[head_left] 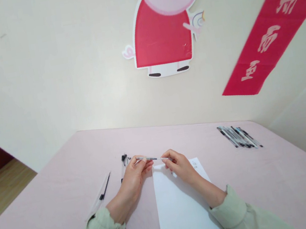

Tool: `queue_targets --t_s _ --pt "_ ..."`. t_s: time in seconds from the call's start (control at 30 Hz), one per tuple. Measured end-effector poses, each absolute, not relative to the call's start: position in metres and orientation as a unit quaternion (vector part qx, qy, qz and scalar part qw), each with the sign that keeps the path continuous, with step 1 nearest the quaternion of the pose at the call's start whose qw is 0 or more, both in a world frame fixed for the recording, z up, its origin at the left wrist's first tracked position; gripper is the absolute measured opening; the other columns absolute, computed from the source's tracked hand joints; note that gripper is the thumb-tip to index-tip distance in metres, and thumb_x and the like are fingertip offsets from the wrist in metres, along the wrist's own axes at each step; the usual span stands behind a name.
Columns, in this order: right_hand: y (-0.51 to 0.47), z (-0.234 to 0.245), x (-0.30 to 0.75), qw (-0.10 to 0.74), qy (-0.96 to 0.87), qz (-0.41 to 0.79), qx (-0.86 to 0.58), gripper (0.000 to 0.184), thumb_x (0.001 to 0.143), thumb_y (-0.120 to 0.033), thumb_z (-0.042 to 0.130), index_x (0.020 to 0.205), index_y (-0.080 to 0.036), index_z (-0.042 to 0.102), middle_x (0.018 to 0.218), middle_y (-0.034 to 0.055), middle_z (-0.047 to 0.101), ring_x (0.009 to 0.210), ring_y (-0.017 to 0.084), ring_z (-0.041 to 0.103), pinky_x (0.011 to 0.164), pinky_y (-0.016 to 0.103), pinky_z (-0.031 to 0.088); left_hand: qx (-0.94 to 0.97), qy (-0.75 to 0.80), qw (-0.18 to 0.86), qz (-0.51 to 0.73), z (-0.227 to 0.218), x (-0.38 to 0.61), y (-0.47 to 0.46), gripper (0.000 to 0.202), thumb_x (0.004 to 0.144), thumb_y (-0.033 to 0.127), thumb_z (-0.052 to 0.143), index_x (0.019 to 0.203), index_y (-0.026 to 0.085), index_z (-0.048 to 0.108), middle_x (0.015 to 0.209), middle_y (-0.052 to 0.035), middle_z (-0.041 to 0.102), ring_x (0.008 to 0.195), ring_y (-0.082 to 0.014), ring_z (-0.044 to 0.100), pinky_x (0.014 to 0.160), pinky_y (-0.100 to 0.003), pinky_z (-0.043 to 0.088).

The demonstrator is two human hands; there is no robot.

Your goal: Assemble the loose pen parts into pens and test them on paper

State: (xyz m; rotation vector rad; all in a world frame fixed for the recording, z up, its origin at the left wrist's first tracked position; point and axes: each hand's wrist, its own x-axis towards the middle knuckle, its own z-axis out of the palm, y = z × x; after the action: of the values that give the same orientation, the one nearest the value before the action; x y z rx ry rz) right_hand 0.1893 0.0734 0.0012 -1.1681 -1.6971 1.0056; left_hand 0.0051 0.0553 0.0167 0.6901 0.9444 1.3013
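A slim pen (147, 158) with a dark front end lies level between my hands, over the top edge of a white paper sheet (180, 207). My left hand (135, 176) grips its barrel between thumb and fingers. From the right, my right hand (180, 164) pinches a thin pale piece in line with the pen's dark end; whether the two are joined I cannot tell. Small dark scribbles show near the sheet's upper right, partly covered by my right hand. Just beyond my left hand lie small black pen caps (124, 158), partly hidden by it.
Left of my left forearm lie clear pen parts with a dark-tipped refill (106, 186) and a black cap (101, 197). A bundle of several pens (239, 137) rests at the back right of the pink-covered table (54, 209). A wall with a cartoon cutout (161, 35) stands behind.
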Motion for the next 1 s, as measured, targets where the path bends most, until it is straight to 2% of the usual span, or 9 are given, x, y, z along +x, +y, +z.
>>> queue_targets --t_s 0.13,0.27,0.33,0.47,0.63,0.7,0.87,1.0 --pt "0.0723 0.0036 0.1894 0.395 -0.673 0.417 -0.465 0.021 0.089 -0.036 0.048 0.085 -0.019 0.059 0.058 -0.0039 0.055 0.050 0.011 0.049 0.051 0.022 0.039 0.301 0.409 0.645 0.571 0.0156 0.0046 0.0555 0.030 0.066 0.033 0.080 0.080 0.017 0.059 0.081 -0.0038 0.071 0.083 -0.0163 0.067 0.079 -0.028 0.051" --pt "0.0697 0.0081 0.1889 0.409 -0.690 0.365 -0.473 0.016 0.083 -0.033 0.058 0.094 -0.020 0.058 0.070 -0.0029 0.060 0.060 0.012 0.054 0.057 0.022 0.041 0.291 0.411 0.647 0.572 0.0154 0.0040 0.0556 0.031 0.065 0.035 0.081 0.080 0.017 0.060 0.082 -0.0044 0.071 0.083 -0.0159 0.067 0.079 -0.027 0.051" --pt "0.0689 0.0090 0.1886 0.402 -0.693 0.366 -0.474 0.013 0.084 -0.032 0.057 0.088 -0.020 0.057 0.067 -0.0033 0.060 0.059 0.012 0.055 0.058 0.023 0.041 0.293 0.410 0.648 0.572 0.0158 0.0043 0.0554 0.032 0.065 0.035 0.081 0.079 0.017 0.060 0.081 -0.0043 0.071 0.083 -0.0157 0.067 0.079 -0.027 0.051" --pt "0.0686 0.0079 0.1884 0.374 -0.691 0.394 -0.477 0.030 0.094 -0.037 0.041 0.074 -0.020 0.055 0.053 -0.0042 0.054 0.050 0.011 0.050 0.056 0.023 0.040 0.305 0.407 0.646 0.569 0.0164 0.0053 0.0546 0.031 0.067 0.035 0.080 0.081 0.017 0.059 0.082 -0.0043 0.071 0.083 -0.0163 0.067 0.079 -0.028 0.051" --pt "0.0691 0.0057 0.1880 0.390 -0.700 0.366 -0.473 0.013 0.084 -0.030 0.056 0.092 -0.020 0.057 0.066 -0.0043 0.058 0.058 0.012 0.053 0.057 0.022 0.040 0.303 0.414 0.641 0.571 0.0152 0.0047 0.0547 0.029 0.068 0.034 0.079 0.081 0.017 0.060 0.082 -0.0041 0.070 0.084 -0.0164 0.066 0.080 -0.028 0.050" --pt "0.0689 0.0057 0.1877 0.392 -0.698 0.378 -0.466 0.010 0.084 -0.029 0.056 0.088 -0.020 0.057 0.064 -0.0045 0.056 0.057 0.012 0.053 0.057 0.022 0.040 0.304 0.413 0.641 0.572 0.0140 0.0042 0.0554 0.029 0.067 0.034 0.079 0.081 0.017 0.060 0.083 -0.0040 0.070 0.084 -0.0163 0.066 0.081 -0.028 0.050" --pt "0.0695 0.0073 0.1863 0.384 -0.659 0.463 -0.452 0.027 0.090 -0.037 0.046 0.074 -0.019 0.056 0.047 -0.0061 0.049 0.043 0.010 0.044 0.049 0.022 0.036 0.311 0.408 0.643 0.568 0.0136 0.0044 0.0563 0.029 0.067 0.036 0.079 0.081 0.017 0.063 0.084 -0.0038 0.070 0.083 -0.0155 0.065 0.081 -0.027 0.051" --pt "0.0715 0.0054 0.1865 0.392 -0.643 0.477 -0.454 0.030 0.090 -0.042 0.047 0.074 -0.018 0.057 0.044 -0.0071 0.047 0.041 0.009 0.041 0.047 0.021 0.034 0.315 0.407 0.645 0.565 0.0165 0.0048 0.0555 0.029 0.067 0.035 0.080 0.084 0.016 0.065 0.087 -0.0044 0.069 0.083 -0.0158 0.065 0.079 -0.027 0.051"
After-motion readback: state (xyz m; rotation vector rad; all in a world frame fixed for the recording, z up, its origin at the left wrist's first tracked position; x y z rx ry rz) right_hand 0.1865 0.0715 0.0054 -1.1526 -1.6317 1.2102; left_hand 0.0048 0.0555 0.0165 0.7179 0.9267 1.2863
